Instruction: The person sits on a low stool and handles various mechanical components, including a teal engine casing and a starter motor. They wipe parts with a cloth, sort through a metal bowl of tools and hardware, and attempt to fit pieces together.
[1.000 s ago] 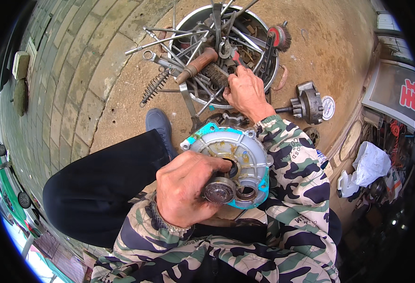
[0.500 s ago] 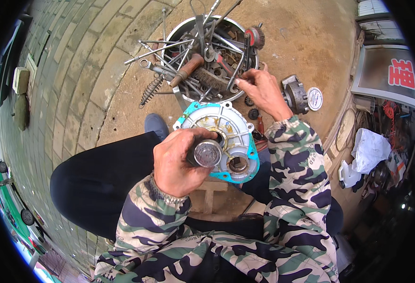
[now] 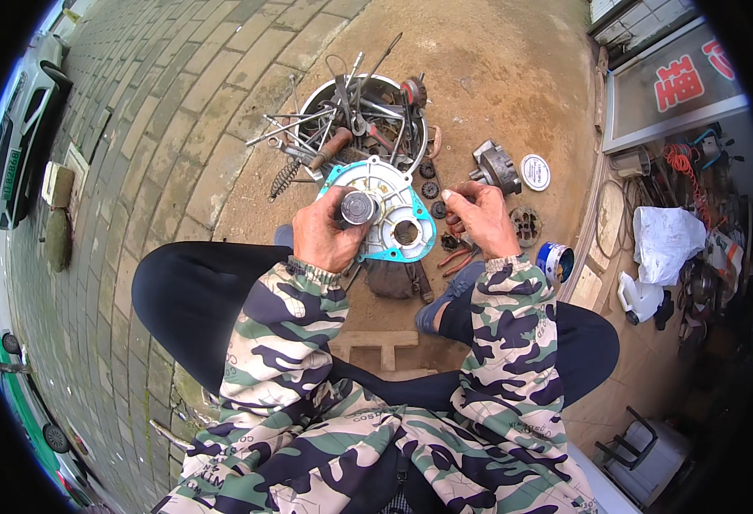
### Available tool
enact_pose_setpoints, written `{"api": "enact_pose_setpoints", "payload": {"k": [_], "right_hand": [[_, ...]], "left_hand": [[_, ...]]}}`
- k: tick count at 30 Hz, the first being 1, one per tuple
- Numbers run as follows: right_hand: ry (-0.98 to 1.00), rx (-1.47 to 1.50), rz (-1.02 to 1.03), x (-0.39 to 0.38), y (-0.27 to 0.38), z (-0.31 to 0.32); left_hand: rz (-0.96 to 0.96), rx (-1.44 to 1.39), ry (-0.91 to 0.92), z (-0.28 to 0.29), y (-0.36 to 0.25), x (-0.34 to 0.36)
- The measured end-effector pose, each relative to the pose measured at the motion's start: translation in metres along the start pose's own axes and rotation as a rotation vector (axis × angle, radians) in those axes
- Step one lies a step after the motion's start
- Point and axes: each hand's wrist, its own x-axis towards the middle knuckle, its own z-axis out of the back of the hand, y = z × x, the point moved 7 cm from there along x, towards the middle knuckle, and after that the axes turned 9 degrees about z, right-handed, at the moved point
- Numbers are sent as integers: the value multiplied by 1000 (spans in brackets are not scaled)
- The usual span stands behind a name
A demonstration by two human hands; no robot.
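Observation:
My left hand (image 3: 321,233) is wrapped round a dark cylindrical metal piece (image 3: 358,206) whose round, worn end faces up. Under it, over the gap between my knees, is a grey cast-metal cover (image 3: 376,177) with a turquoise edge and a round bore. Whether my fingers also grip the cover is hidden. To the right of the cover, my right hand (image 3: 485,221) has thumb and forefinger pinched together; anything between them is too small to make out. Just past those fingertips, small dark gears (image 3: 429,189) lie on the ground.
Ahead stands a round metal basin (image 3: 310,102) heaped with tools, a coil spring (image 3: 285,178) at its left. Rightward lie a metal motor-like part (image 3: 498,168), a white disc (image 3: 535,172) and a blue can (image 3: 555,262). Red-handled pliers (image 3: 455,257) and a wooden frame (image 3: 385,340) are nearer.
My right hand has drawn back from the basin's right edge toward me, to beside the cover. The left hand still holds the cylinder over the cover. The view has shifted, showing more ground.

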Motion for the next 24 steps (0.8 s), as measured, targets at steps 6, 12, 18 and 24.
{"api": "enact_pose_setpoints", "payload": {"k": [6, 12, 18, 24], "right_hand": [[-74, 48, 187, -36, 88, 2], [-230, -137, 23, -37, -26, 67], [-64, -620, -202, -30, -159, 22], [74, -796, -179, -39, -170, -14]], "left_hand": [[-35, -56, -23, 27, -5, 0], [9, -299, 30, 13, 2, 4], [6, -259, -16, 28, 10, 4], [-19, -348, -2, -9, 11, 9]]}}
